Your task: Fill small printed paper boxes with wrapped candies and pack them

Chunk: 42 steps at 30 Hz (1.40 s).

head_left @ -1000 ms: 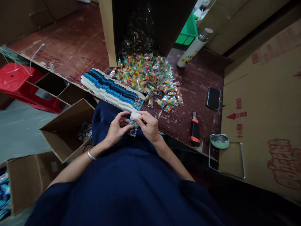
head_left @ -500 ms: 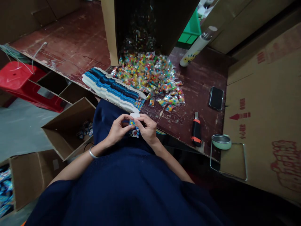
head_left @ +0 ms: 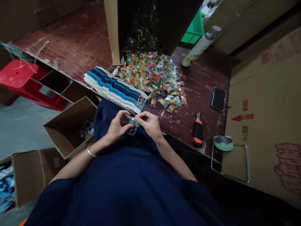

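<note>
Over my lap, just off the table's front edge, both hands hold a small blue printed candy box (head_left: 133, 129). My left hand (head_left: 119, 126) pinches its left side between thumb and fingers. At its upper right, my right hand (head_left: 150, 125) has thumb and fingers closed on the top end, where the flap is. Beyond my hands lies a long row of flat blue-and-white boxes (head_left: 113, 89), overlapping one another. Behind the row, clear packets of colourful candy (head_left: 150, 72) spill from the mouth of a large carton (head_left: 112, 34).
To the right on the table (head_left: 183, 122) are a utility knife (head_left: 198, 131), a phone (head_left: 218, 99) and a white bottle (head_left: 199, 48). A green bowl (head_left: 223, 143) sits in a wire holder by a carton (head_left: 263, 125). Left below stand an open carton (head_left: 58, 128) and a red stool (head_left: 18, 75).
The white flap that stood up at the box's top is now folded down. My right hand has moved slightly up and right, and the box is tilted more.
</note>
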### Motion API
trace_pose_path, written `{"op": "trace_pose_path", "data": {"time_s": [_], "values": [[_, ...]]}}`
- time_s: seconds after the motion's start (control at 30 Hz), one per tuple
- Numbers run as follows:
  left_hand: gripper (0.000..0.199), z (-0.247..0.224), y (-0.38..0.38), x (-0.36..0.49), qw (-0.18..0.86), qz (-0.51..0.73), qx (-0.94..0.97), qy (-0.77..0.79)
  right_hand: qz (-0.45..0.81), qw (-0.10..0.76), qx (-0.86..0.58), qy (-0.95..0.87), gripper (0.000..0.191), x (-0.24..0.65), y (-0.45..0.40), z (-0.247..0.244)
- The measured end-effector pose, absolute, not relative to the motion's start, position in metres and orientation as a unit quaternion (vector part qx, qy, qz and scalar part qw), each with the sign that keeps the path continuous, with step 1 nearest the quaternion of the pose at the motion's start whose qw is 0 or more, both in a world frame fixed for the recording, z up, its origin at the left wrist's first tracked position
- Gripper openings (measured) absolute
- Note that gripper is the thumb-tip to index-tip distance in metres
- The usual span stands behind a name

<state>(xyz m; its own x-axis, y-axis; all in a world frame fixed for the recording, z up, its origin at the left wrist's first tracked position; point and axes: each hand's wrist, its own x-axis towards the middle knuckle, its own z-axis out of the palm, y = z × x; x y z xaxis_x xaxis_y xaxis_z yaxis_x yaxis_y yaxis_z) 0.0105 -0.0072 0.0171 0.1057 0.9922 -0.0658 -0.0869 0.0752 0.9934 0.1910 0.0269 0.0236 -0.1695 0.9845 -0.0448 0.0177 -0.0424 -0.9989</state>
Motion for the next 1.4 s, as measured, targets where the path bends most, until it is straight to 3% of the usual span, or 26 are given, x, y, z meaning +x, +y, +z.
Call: {"op": "trace_pose_path", "data": {"time_s": [0.2, 0.33, 0.43, 0.53, 0.63, 0.7, 0.77, 0.93, 1.03, 1.17, 1.27, 1.4], "values": [[0.053, 0.019, -0.007, 0.007, 0.583, 0.47, 0.482, 0.455, 0.509, 0.44, -0.455, -0.584, 0.029, 0.194, 0.03, 0.027], [0.04, 0.016, -0.007, 0.006, 0.582, 0.451, 0.49, 0.467, 0.435, 0.447, -0.417, -0.661, 0.034, 0.193, 0.021, 0.03], [0.035, 0.021, -0.001, -0.007, 0.572, 0.412, 0.516, 0.487, 0.414, 0.424, -0.388, -0.705, 0.024, 0.198, 0.022, 0.025], [0.026, 0.038, 0.012, -0.042, 0.485, 0.321, 0.615, 0.533, 0.347, 0.403, -0.438, -0.725, 0.027, 0.205, 0.037, 0.012], [0.02, 0.058, 0.022, -0.088, 0.281, 0.138, 0.712, 0.628, 0.247, 0.362, -0.497, -0.748, 0.045, 0.209, 0.057, -0.006], [0.031, 0.065, 0.022, -0.111, 0.213, 0.05, 0.704, 0.676, 0.219, 0.323, -0.508, -0.768, 0.041, 0.209, 0.067, -0.015], [0.04, 0.066, 0.021, -0.121, 0.205, 0.048, 0.694, 0.689, 0.205, 0.301, -0.515, -0.776, 0.033, 0.209, 0.073, -0.021], [0.028, 0.05, 0.02, -0.091, 0.381, 0.247, 0.645, 0.614, 0.174, 0.327, -0.484, -0.793, 0.004, 0.213, 0.072, -0.021], [0.036, 0.039, 0.023, -0.056, 0.512, 0.34, 0.563, 0.552, 0.104, 0.399, -0.485, -0.771, 0.016, 0.214, 0.062, -0.013], [0.051, 0.022, 0.022, -0.019, 0.723, 0.42, 0.345, 0.427, 0.035, 0.47, -0.404, -0.784, 0.015, 0.205, 0.034, -0.002], [0.053, 0.015, 0.021, -0.011, 0.784, 0.43, 0.262, 0.364, 0.064, 0.456, -0.312, -0.831, 0.017, 0.194, 0.013, 0.002], [0.06, 0.016, 0.019, -0.018, 0.787, 0.434, 0.274, 0.343, 0.165, 0.426, -0.285, -0.843, 0.017, 0.188, 0.002, 0.011]]}}
